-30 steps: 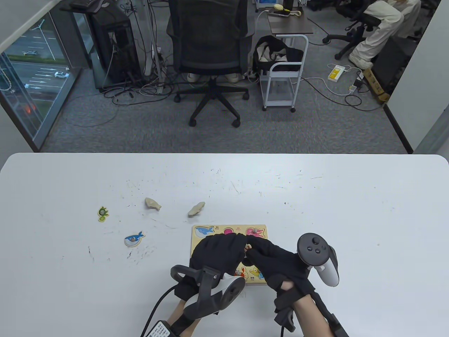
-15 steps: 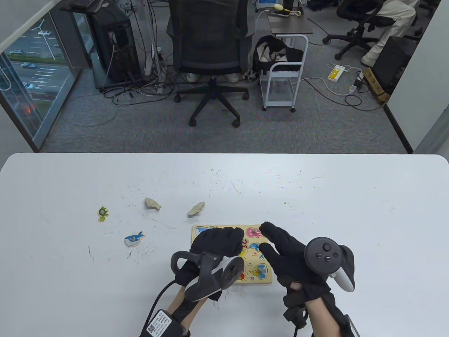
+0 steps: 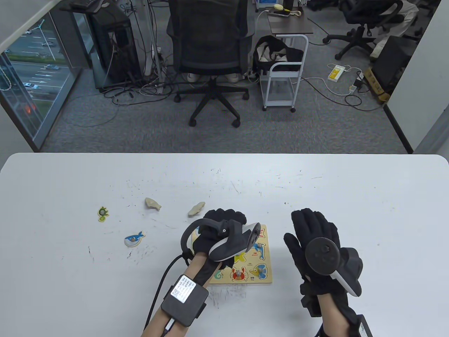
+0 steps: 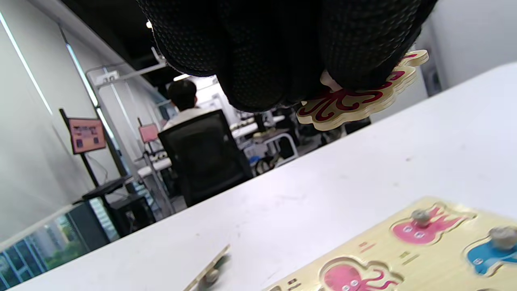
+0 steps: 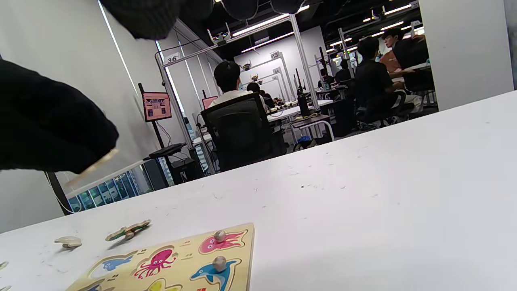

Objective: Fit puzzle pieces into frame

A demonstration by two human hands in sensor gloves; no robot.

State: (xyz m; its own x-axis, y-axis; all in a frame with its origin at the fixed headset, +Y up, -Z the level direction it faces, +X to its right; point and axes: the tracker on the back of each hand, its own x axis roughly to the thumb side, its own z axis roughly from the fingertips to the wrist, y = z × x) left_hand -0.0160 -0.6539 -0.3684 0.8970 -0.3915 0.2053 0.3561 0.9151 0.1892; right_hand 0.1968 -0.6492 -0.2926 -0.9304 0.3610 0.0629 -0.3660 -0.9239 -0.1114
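Note:
The wooden puzzle frame [image 3: 267,245] lies on the white table, with several sea-animal pieces seated in it. My left hand [image 3: 222,219] hovers over the frame's far edge and grips a red octopus piece [image 4: 363,97] above the table. Below it, the octopus-shaped recess [image 4: 351,279] in the frame [image 4: 404,258] holds no piece. My right hand [image 3: 310,226] is open and flat, just right of the frame, holding nothing. The frame also shows in the right wrist view [image 5: 242,258].
Loose pieces lie to the left on the table: a green turtle [image 3: 102,213], a blue whale [image 3: 134,239], and two face-down wooden pieces [image 3: 153,203] [image 3: 196,209]. An office chair and a white cart stand beyond the table's far edge.
My hands met over the frame a second ago. My left hand has since moved to the frame's far edge with the octopus piece. My right hand has moved off to the right and opened flat.

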